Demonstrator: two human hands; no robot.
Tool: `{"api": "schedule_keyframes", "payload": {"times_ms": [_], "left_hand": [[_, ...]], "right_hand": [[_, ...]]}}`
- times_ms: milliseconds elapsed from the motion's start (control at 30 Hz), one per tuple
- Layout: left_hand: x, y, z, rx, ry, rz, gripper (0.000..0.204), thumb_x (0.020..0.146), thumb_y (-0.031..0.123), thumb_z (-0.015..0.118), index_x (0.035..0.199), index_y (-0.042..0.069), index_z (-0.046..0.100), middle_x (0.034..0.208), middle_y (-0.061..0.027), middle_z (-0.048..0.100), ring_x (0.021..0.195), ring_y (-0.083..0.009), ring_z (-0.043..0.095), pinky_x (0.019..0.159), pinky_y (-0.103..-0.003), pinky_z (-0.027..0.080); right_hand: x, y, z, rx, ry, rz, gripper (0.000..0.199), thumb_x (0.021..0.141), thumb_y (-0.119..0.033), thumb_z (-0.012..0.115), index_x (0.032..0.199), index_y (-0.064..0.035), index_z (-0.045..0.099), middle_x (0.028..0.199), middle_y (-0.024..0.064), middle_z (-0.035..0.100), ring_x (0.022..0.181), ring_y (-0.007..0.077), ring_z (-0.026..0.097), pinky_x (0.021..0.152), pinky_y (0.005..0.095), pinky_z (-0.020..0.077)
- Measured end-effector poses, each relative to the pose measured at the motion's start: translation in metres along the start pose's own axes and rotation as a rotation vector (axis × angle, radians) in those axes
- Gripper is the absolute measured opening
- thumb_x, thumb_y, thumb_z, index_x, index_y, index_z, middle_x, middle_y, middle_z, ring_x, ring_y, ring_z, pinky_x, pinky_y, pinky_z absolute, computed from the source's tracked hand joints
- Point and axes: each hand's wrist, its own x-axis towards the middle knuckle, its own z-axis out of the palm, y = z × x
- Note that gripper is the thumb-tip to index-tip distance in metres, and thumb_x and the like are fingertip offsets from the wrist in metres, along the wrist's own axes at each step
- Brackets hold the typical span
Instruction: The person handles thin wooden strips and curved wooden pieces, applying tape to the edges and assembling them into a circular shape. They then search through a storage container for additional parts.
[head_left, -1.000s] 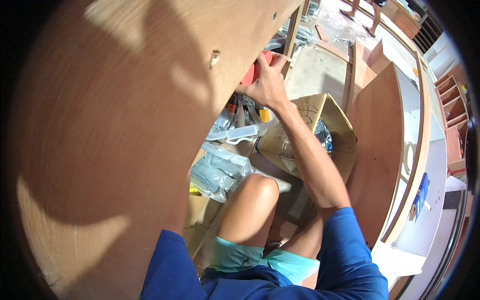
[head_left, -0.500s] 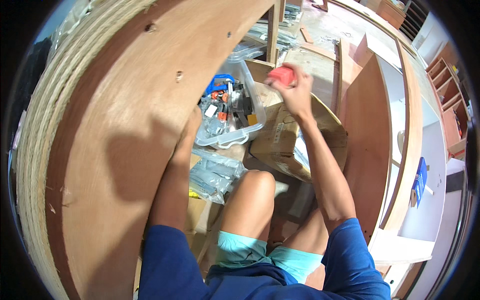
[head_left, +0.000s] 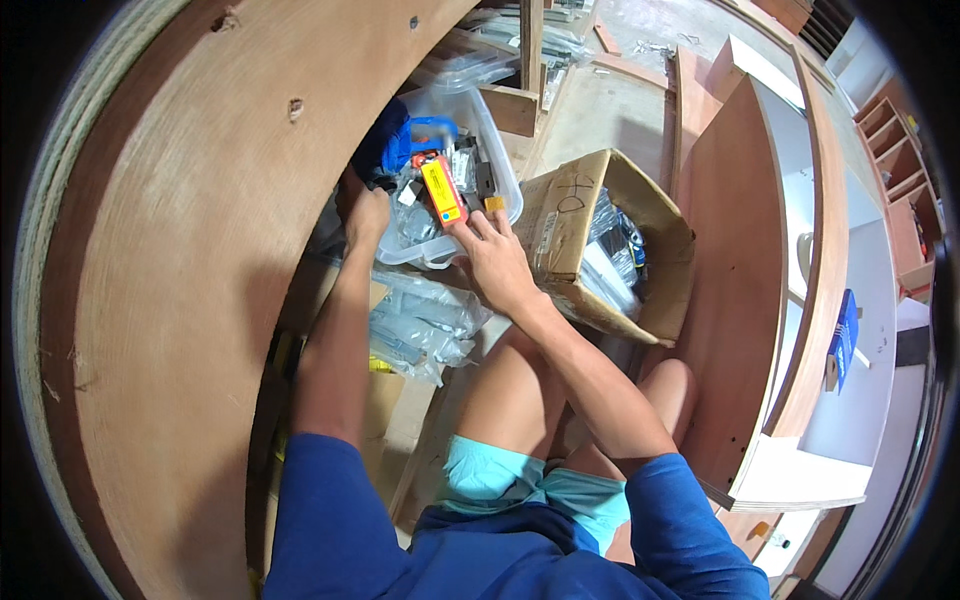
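Note:
A clear plastic bin (head_left: 493,135) holds a red box with a yellow label (head_left: 440,188), a bright blue looped piece (head_left: 440,128) and assorted small hardware. My right hand (head_left: 500,262) reaches over the bin's near edge, fingers spread, fingertips by the lower end of the red box. My left hand (head_left: 364,215) is at the bin's left side, fingers curled at the bottom of a dark blue item (head_left: 387,142). The plywood edge partly hides that item, and its kind is unclear.
A large plywood panel (head_left: 200,250) stands close on my left. An open cardboard box (head_left: 562,215) with plastic-wrapped goods is right of the bin. Clear plastic bags of parts (head_left: 420,315) lie below the bin. A wooden cabinet frame (head_left: 735,270) rises at the right.
My right hand has come down leftward from above the cardboard box to the bin, and the red box it held now lies there. The dark blue item has come into sight beside my left hand.

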Motion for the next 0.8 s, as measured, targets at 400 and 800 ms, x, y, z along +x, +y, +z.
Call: {"api": "schedule_keyframes", "payload": {"times_ms": [400, 800], "left_hand": [[-0.077, 0.003, -0.024, -0.183, 0.209, 0.237, 0.049, 0.086, -0.001, 0.064, 0.132, -0.004, 0.047, 0.108, -0.0371, 0.064, 0.104, -0.0562, 0.062, 0.085, -0.056, 0.05], [-0.101, 0.009, -0.029, -0.151, 0.119, 0.133, 0.056, 0.092, 0.012, 0.065, 0.14, 0.006, 0.038, 0.101, -0.0373, 0.067, 0.096, -0.0575, 0.064, 0.083, -0.063, 0.048]], "right_hand": [[-0.059, -0.027, 0.002, -0.082, 0.004, 0.145, 0.034, 0.087, -0.004, 0.059, 0.121, -0.0079, 0.059, 0.111, 0.0109, 0.056, 0.109, 0.0344, 0.053, 0.092, 0.0452, 0.0475], [-0.076, -0.042, -0.037, -0.243, -0.162, 0.1, 0.06, 0.075, -0.022, 0.072, 0.132, -0.0084, 0.062, 0.136, 0.0146, 0.062, 0.13, 0.0307, 0.054, 0.099, 0.0513, 0.046]]}}
